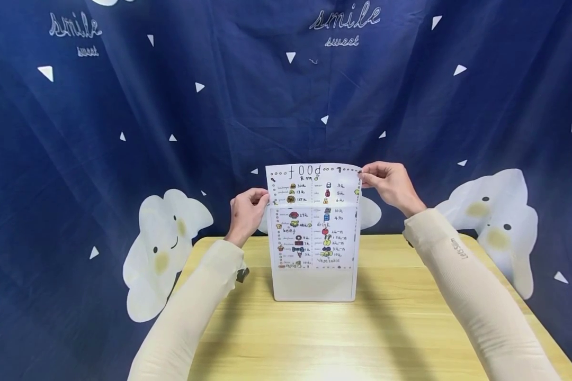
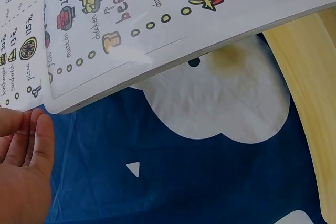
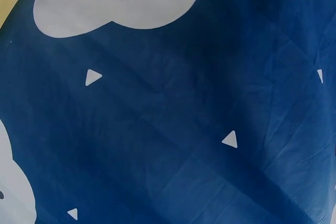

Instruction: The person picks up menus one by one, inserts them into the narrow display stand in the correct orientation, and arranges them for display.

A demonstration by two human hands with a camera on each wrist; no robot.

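Note:
A paper food menu [image 1: 326,185] with small coloured drawings and handwritten prices stands upright, its lower part behind the clear front of a white display stand [image 1: 314,287]. The stand's bottom edge is at the wooden table. My left hand [image 1: 246,216] pinches the menu's left edge, just above the stand's top corner. At the upper right corner of the sheet, my right hand [image 1: 390,184] pinches the paper between thumb and fingers. The left wrist view has the left hand [image 2: 23,156] beside the stand's corner. No part of the right hand appears in the right wrist view.
A light wooden table [image 1: 391,328] lies under the stand and forearms. Behind it hangs a dark blue curtain [image 1: 248,106] with white triangles, lettering and smiling clouds [image 1: 167,254].

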